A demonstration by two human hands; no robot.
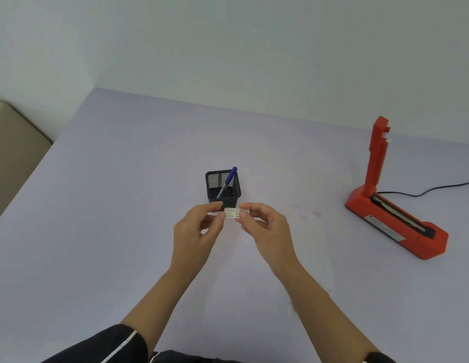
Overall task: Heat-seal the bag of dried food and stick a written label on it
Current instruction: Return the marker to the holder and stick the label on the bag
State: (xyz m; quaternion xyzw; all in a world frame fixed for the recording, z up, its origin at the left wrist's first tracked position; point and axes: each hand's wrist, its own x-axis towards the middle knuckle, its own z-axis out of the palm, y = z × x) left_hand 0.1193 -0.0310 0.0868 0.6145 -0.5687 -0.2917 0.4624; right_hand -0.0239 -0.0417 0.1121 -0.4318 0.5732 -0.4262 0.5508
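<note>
Label (233, 213) is pinched between both our hands, held up over the middle of the tabletop (123, 205). Left hand (199, 226) grips its left end with thumb and forefinger, the other fingers curled in. Right hand (265, 226) does the same on the right end. The label is small, white and rectangular, with printed lines and a few dark handwritten marks; we can't read the text at this size. We can't tell whether the backing is on or off.

Just behind the label sits a black mesh pen holder (223, 187), square and upright, roughly mid-tabletop. One blue pen (228, 180) leans inside it, cap end sticking out over the top right rim.

Heat sealer (396, 218) is red-orange and sits well apart from our hands, near the right edge of the tabletop. Its arm is raised almost vertical, so the sealing strip on the base is exposed. A black cable (422, 192) runs from it off toward the right edge.

We don't see the bag of dried food anywhere in view.

Dark sleeves with a white stripe show at the near edge. Something beige (13, 153) sits beyond the left edge of the tabletop; we can't tell what it is.
</note>
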